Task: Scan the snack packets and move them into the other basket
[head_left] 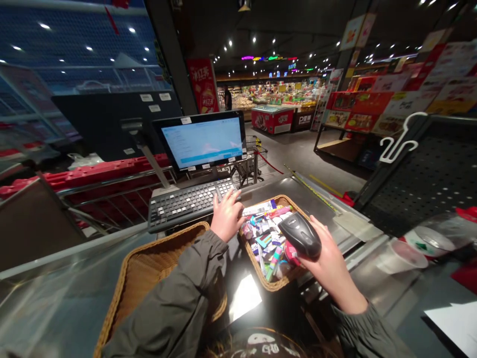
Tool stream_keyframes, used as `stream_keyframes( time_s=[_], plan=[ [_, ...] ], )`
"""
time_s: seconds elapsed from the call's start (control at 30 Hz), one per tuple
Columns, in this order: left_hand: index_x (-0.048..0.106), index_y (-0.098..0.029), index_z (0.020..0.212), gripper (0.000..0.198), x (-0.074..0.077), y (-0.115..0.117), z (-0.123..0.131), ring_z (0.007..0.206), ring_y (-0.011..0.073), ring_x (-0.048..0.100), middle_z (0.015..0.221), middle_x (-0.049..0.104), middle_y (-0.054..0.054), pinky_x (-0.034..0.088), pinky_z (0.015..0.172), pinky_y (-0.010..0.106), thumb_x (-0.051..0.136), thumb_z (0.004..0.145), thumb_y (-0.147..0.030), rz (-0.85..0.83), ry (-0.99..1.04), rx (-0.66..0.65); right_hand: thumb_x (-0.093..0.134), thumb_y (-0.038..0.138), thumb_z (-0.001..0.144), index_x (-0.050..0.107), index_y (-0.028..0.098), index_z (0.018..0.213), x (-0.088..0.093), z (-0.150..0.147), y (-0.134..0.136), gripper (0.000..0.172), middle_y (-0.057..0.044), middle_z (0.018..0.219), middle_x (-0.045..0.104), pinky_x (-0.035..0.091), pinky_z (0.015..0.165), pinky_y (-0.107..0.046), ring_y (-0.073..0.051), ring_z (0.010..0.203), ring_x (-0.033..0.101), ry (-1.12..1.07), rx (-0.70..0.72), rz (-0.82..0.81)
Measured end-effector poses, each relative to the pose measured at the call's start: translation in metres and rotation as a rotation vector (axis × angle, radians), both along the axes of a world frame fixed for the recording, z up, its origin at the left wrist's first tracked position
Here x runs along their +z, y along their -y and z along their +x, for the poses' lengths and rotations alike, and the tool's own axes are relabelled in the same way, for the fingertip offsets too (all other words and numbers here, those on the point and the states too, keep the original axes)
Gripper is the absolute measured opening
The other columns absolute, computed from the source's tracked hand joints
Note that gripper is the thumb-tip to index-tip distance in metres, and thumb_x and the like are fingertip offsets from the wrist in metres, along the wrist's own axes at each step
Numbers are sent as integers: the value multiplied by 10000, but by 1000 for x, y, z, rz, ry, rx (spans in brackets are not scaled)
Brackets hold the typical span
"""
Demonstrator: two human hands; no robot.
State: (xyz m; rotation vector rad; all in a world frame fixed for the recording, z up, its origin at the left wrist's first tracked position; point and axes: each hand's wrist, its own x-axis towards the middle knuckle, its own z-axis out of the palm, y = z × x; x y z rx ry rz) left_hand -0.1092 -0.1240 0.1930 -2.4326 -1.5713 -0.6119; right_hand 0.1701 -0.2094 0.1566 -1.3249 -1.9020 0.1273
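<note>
Well, the largest thing is the dark, shiny desk (311, 196), which runs under both hands. Beyond the left hand (228, 216) stands a lit screen (203, 141), pale blue in a black frame, and farther off to that hand's left a dark screen (97, 124) shows its back. A tan wicker basket (149, 263) sits left of the left hand, partly hidden by the sleeve. Another, the filled basket (275, 286), lies between the hands and reaches under the right hand (330, 258); it is woven too, heaped with small, bright packets (264, 241). The keyboard (186, 204) is black with pale-marked keys, its right end beneath the left fingers. Smaller again is the scanner (301, 233), black and smooth, with a rounded head and a small light mark on top, above the filled basket.

The right hand curls around the scanner; its far fingers are hidden. A red round thing (290, 252) shows just below, and I cannot tell whether that hand grips it too. The left hand is spread loosely over the keys, holding nothing visible; whether it presses one is unclear.

Counted: two screens, two baskets, one keyboard, one scanner; the packets overlap too much to number.
</note>
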Motion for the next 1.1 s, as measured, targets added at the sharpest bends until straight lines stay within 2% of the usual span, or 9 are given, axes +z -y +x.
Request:
stream_keyframes(
  time_s=[0.13, 0.3, 0.67, 1.1],
  plan=[
    [647, -212, 918, 107, 25, 24, -22, 1459, 337, 273, 1501, 456, 102, 84, 1162, 677, 660, 817, -245, 53, 28, 38, 635, 304, 793, 448, 192, 1351, 10, -19, 4, 599, -162, 1362, 538, 260, 1145, -653, -379, 1398, 376, 33, 78, 17],
    [647, -213, 904, 87, 35, 46, -49, 1450, 328, 301, 1499, 462, 95, 116, 1158, 665, 662, 824, -244, 100, 51, 106, 611, 261, 785, 437, 209, 1352, 25, -45, 11, 596, -150, 1356, 525, 324, 1122, -626, -374, 1376, 393, 31, 169, 76],
    [649, -219, 917, 98, 36, 71, -97, 1457, 328, 285, 1510, 446, 95, 123, 1159, 668, 666, 831, -261, 137, 53, 186, 577, 207, 761, 429, 190, 1360, 30, -86, 20, 617, -157, 1350, 524, 330, 1123, -621, -378, 1388, 369, 108, 302, 115],
    [643, -218, 903, 98, 32, 86, -125, 1456, 325, 285, 1503, 457, 88, 106, 1166, 670, 680, 819, -253, 101, 61, 215, 574, 206, 753, 487, 205, 1331, 31, -110, 29, 585, -138, 1352, 548, 340, 1103, -654, -384, 1338, 437, 112, 284, 109]
  ],
)
